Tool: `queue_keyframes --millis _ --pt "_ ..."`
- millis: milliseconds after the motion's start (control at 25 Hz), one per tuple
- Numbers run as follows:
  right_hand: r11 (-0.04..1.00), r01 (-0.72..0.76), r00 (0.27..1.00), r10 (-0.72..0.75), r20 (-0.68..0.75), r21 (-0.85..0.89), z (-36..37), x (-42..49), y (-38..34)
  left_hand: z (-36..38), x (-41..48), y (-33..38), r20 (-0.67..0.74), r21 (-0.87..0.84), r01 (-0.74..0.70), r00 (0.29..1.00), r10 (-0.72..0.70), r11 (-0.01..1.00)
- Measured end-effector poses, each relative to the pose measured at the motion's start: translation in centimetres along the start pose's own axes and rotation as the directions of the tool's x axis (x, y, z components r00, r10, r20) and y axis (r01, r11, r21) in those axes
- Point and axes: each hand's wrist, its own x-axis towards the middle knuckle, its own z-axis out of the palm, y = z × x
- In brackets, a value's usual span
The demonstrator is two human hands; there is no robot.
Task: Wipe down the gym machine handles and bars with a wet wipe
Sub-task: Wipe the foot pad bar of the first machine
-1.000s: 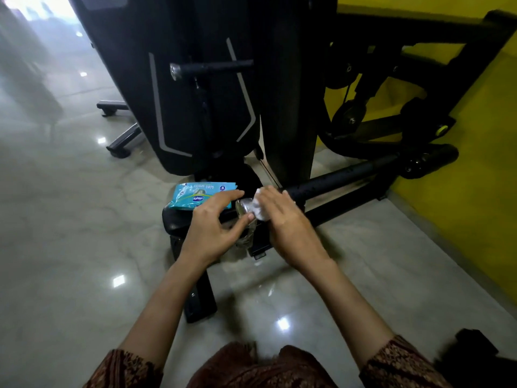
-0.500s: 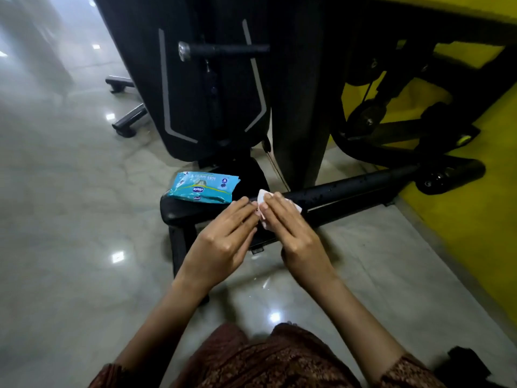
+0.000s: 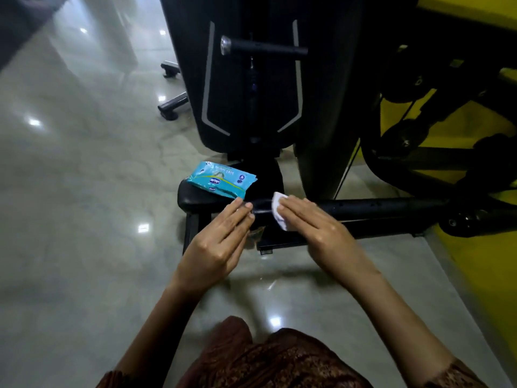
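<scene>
A long black bar (image 3: 377,207) of the gym machine runs low across the floor from the centre to the right. My right hand (image 3: 316,228) presses a folded white wet wipe (image 3: 279,210) onto the bar's left part with straight fingers. My left hand (image 3: 221,242) lies beside it, fingers straight, fingertips touching the bar's left end next to a small black pad (image 3: 201,201). A blue pack of wet wipes (image 3: 222,182) rests on that pad. Higher up, a short black handle (image 3: 263,48) with a chrome end cap sticks out from the machine.
The machine's black shrouded column (image 3: 251,93) stands right behind the bar, with pulleys and frame (image 3: 405,135) to the right against a yellow wall (image 3: 489,275). Another machine's black feet (image 3: 172,106) lie on the glossy tiled floor (image 3: 84,219) at the back left.
My hands have drawn slightly apart, and the wipe now lies flat on the bar under my right fingers. The view has tilted down and come closer.
</scene>
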Motion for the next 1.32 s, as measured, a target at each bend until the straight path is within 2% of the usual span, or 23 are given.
queue_keyframes --millis 160,360,440,520,640,840,920,1000,1080,1120,1240,1320 --pt "0.994 -0.113 0.987 0.111 -0.116 -0.009 -1.9 -1.9 0.8 0.1 0.2 0.7 -0.043 0.078 0.026 0.999 -0.023 0.997" --pt "0.997 0.072 0.997 -0.072 -0.001 0.006 1.3 1.4 -1.1 0.7 -0.2 2.2 -0.058 0.086 0.146 0.988 -0.141 0.986" --pt "0.996 0.082 0.996 -0.081 -0.026 0.03 1.0 -0.1 1.0 0.8 -0.3 2.5 -0.052 0.107 0.163 0.986 -0.158 0.981" --pt "0.997 0.06 0.996 -0.062 -0.057 -0.037 -0.5 -2.9 3.3 1.2 -0.3 2.8 -0.061 0.131 0.184 0.982 -0.178 0.974" --pt "0.994 -0.087 0.987 0.077 -0.139 -0.068 -1.7 -3.5 3.6 2.1 0.0 3.1 -0.088 0.179 0.202 0.978 -0.189 0.963" --pt "0.999 0.034 0.999 -0.034 -0.037 0.002 1.2 -0.9 0.6 3.0 0.3 2.9 -0.142 0.216 0.184 0.978 -0.155 0.959" --pt "0.999 -0.031 0.998 0.033 -0.06 0.025 0.7 -2.7 3.0 3.1 0.6 2.9 -0.144 0.227 0.185 0.977 -0.155 0.956" --pt "0.983 -0.18 0.978 0.177 -0.109 -0.02 -1.0 -5.1 5.2 3.3 1.0 3.0 -0.133 0.224 0.194 0.977 -0.167 0.955" --pt "0.948 -0.315 0.939 0.307 -0.158 -0.031 -1.9 -5.6 5.3 3.6 1.5 3.3 -0.124 0.218 0.188 0.979 -0.164 0.958" --pt "0.947 -0.322 0.934 0.313 -0.171 -0.025 -1.7 -4.8 4.6 3.8 1.7 3.5 -0.119 0.213 0.176 0.981 -0.153 0.961" --pt "0.989 -0.149 0.983 0.148 -0.104 -0.006 -0.2 -2.9 2.8 4.5 2.6 4.2 -0.097 0.204 0.121 0.99 -0.103 0.971" --pt "0.992 -0.125 0.986 0.127 -0.111 0.023 -0.1 -3.8 4.3 4.8 3.0 4.6 -0.085 0.212 0.099 0.993 -0.083 0.972"
